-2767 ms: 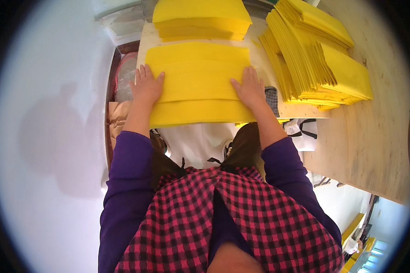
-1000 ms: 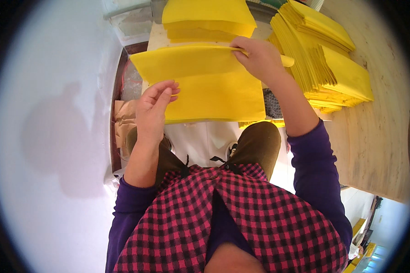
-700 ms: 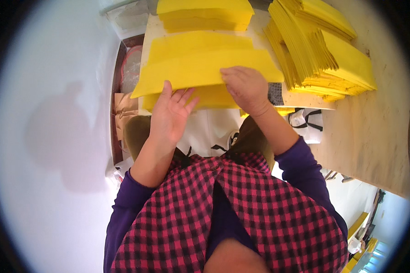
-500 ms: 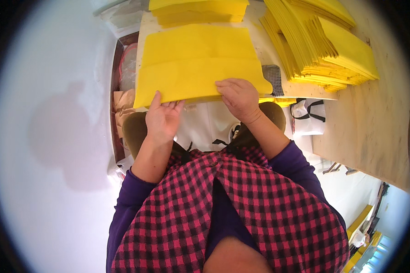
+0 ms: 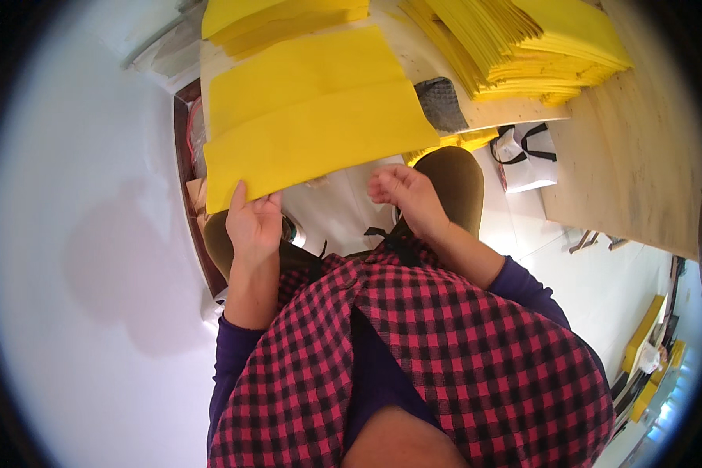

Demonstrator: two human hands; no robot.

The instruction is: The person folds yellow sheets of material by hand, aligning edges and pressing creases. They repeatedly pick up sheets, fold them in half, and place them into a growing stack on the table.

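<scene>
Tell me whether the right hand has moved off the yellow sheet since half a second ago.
Yes. The right hand has come down off the yellow sheet, toward the person's lap; the left hand holds the sheet's edge.

Left hand (image 5: 253,226): raised from purple-sleeved forearm, fingers extended upward, thumb spread. Right hand (image 5: 402,195): loosely curled, palm up, fingers bent inward, wrist angled left.
</scene>
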